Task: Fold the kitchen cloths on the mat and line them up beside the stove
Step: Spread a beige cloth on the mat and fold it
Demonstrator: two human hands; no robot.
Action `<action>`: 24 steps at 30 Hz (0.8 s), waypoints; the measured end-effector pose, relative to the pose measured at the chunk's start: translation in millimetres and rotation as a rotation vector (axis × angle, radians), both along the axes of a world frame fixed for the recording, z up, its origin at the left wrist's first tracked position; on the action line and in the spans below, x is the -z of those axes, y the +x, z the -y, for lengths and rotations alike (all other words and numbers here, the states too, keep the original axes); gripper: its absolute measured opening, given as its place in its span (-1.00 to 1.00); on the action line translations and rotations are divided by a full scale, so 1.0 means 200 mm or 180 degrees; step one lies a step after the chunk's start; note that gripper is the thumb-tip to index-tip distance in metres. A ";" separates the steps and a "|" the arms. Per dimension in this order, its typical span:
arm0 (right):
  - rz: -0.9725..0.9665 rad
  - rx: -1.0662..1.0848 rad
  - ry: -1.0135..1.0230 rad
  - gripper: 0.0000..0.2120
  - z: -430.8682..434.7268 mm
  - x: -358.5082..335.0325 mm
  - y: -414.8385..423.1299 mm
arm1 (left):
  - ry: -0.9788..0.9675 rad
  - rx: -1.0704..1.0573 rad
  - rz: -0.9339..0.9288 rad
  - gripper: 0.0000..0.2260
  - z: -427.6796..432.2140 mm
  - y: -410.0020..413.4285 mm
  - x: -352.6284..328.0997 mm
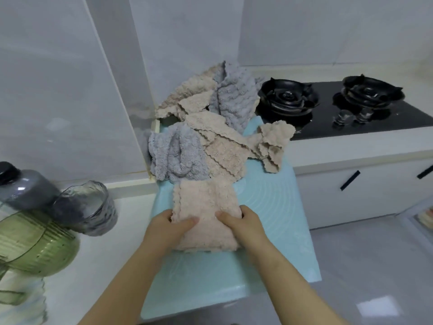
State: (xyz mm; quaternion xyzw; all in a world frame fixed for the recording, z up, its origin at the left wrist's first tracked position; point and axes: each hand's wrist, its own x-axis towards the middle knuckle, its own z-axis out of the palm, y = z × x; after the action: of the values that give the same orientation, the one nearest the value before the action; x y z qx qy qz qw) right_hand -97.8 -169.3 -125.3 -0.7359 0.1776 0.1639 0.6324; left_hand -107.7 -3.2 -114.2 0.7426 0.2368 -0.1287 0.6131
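A beige fluffy cloth (pixel 206 202), folded into a narrow strip, lies on the light blue mat (pixel 264 207). My left hand (pixel 172 227) grips its near left edge, thumb on top. My right hand (pixel 241 225) grips its near right edge the same way. Behind it a loose heap covers the far end of the mat: a grey cloth (pixel 178 156) at the left, another grey cloth (pixel 234 97) at the back, and several crumpled beige cloths (pixel 225 141) between them. The black gas stove (pixel 328 106) sits to the right of the heap.
A green ribbed glass bowl (pixel 35 242), a clear glass jar (pixel 86 207) and a dark-capped bottle (pixel 21 184) stand on the white counter at the left. The mat overhangs the counter's front edge. White cabinet doors with black handles (pixel 349 180) are below the stove.
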 end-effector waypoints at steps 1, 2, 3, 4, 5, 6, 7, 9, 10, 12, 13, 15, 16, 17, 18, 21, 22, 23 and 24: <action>-0.0168 0.0153 0.0614 -0.74 0.06 -0.02 -0.01 | -0.0440 0.0025 -0.0034 -0.78 0.05 0.01 -0.01; -0.0313 0.0299 0.1065 -0.68 0.12 -0.04 -0.02 | -0.0798 0.0098 -0.0082 -0.75 0.11 0.03 -0.02; -0.0406 0.0414 0.1394 -0.65 0.19 -0.04 -0.04 | -0.1071 0.0192 -0.0135 -0.74 0.17 0.04 -0.03; -0.0476 0.0531 0.1618 -0.66 0.26 -0.05 -0.06 | -0.1273 0.0278 -0.0163 -0.73 0.24 0.06 -0.04; -0.0513 0.0658 0.1712 -0.68 0.33 -0.06 -0.08 | -0.1381 0.0364 -0.0168 -0.73 0.31 0.09 -0.04; -0.0540 0.0795 0.1729 -0.70 0.40 -0.06 -0.09 | -0.1418 0.0437 -0.0171 -0.74 0.39 0.11 -0.03; -0.0529 0.0942 0.1716 -0.71 0.48 -0.06 -0.11 | -0.1400 0.0514 -0.0194 -0.73 0.47 0.13 -0.03; -0.0439 0.1250 0.1671 -0.68 0.63 -0.06 -0.12 | -0.1353 0.0719 -0.0256 -0.70 0.63 0.18 -0.02; -0.0389 0.1377 0.1626 -0.67 0.71 -0.07 -0.12 | -0.1331 0.0832 -0.0266 -0.70 0.73 0.21 -0.02; -0.0306 0.1592 0.1561 -0.68 0.90 -0.06 -0.12 | -0.1320 0.1083 -0.0263 -0.75 0.95 0.27 -0.01; -0.0280 0.1671 0.1542 -0.69 1.01 -0.06 -0.11 | -0.1332 0.1179 -0.0249 -0.79 1.06 0.29 -0.01; -0.0217 0.1814 0.1500 -0.72 1.25 -0.07 -0.08 | -0.1334 0.1325 -0.0182 -0.80 1.33 0.36 -0.02; -0.0162 0.1872 0.1479 -0.74 1.38 -0.08 -0.06 | -0.1340 0.1387 -0.0149 -0.79 1.47 0.40 -0.03; -0.0097 0.1917 0.1452 -0.77 1.51 -0.09 -0.04 | -0.1349 0.1422 -0.0111 -0.77 1.61 0.43 -0.03; -0.0048 0.1960 0.1430 -0.79 1.64 -0.11 -0.01 | -0.1351 0.1431 -0.0083 -0.75 1.76 0.47 -0.04; 0.0048 0.2030 0.1402 -0.83 2.04 -0.14 0.06 | -0.1368 0.1468 -0.0085 -0.75 2.17 0.55 -0.08; 0.0077 0.2046 0.1391 -0.84 2.16 -0.16 0.09 | -0.1389 0.1491 -0.0083 -0.75 2.30 0.57 -0.09; 0.0104 0.2052 0.1376 -0.83 2.28 -0.17 0.11 | -0.1406 0.1503 -0.0079 -0.75 2.42 0.60 -0.11; 0.0130 0.2051 0.1358 -0.83 2.40 -0.18 0.15 | -0.1413 0.1510 -0.0069 -0.75 2.53 0.63 -0.12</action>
State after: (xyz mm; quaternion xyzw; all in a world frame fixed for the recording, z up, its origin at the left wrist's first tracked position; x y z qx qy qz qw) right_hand -68.8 -648.5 -89.9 -0.4974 0.3490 -0.0246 0.7938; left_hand 18.2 -508.9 -90.1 0.6238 0.0298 -0.3244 0.7104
